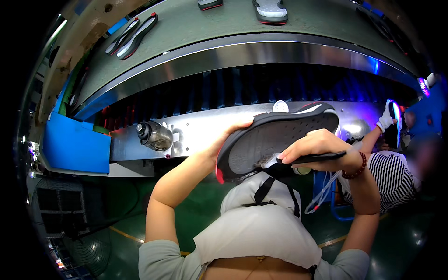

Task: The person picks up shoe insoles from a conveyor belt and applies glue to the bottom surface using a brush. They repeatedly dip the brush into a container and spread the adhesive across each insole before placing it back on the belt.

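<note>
A shoe sole (268, 135) held up at the tabletop's (123, 144) near edge, a brush (322, 157) at its surface.
A dark-lidded, see-through bottle (159, 137) sits on the metal tabletop, its contents too dim to make out; the green belt (196, 30) beyond carries more soles (136, 37), and a striped-shirted co-worker (392, 179) is at the right. The held sole is grey, black-rimmed, dotted with small holes, red at one end; the left hand (226, 135) clasps its edge, the right hand (317, 145) pinches the brush's black handle.

Dark bottle (157, 136) on metal ledge (198, 123); blue panel (77, 148) left.
</note>
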### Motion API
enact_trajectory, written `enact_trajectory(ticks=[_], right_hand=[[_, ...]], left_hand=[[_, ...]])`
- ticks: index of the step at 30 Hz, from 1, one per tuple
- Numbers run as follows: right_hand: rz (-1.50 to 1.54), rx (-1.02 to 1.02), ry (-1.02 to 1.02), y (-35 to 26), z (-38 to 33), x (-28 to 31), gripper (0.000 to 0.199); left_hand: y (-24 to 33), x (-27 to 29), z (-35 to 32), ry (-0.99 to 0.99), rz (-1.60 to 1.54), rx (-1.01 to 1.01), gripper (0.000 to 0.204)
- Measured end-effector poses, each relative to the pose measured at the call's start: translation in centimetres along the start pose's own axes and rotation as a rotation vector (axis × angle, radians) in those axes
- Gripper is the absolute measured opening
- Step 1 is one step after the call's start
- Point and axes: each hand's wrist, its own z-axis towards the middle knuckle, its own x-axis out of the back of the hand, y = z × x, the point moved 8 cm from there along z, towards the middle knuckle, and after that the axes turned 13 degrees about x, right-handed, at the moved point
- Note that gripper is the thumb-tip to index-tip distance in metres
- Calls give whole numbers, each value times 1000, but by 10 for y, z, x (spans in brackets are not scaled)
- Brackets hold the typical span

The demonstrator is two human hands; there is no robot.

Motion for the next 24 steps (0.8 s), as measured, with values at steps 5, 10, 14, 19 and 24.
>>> enact_trajectory(ticks=[5, 10, 14, 19, 24], right_hand=[[-67, -125, -252, -3, -4, -6, 18], [3, -79, -2, 13, -11, 11, 18], [-83, -81, -112, -14, -9, 9, 20], [53, 106, 396, -52, -3, 36, 25], [168, -242, 820, 30, -39, 22, 19]], left_hand=[[-1, 21, 3, 69, -48, -24, 47], [4, 22, 6, -167, -16, -62, 54], [15, 33, -12, 30, 21, -140, 54], [40, 35, 2, -664, -186, -259, 53], [22, 51, 78, -259, -228, -509, 77]])
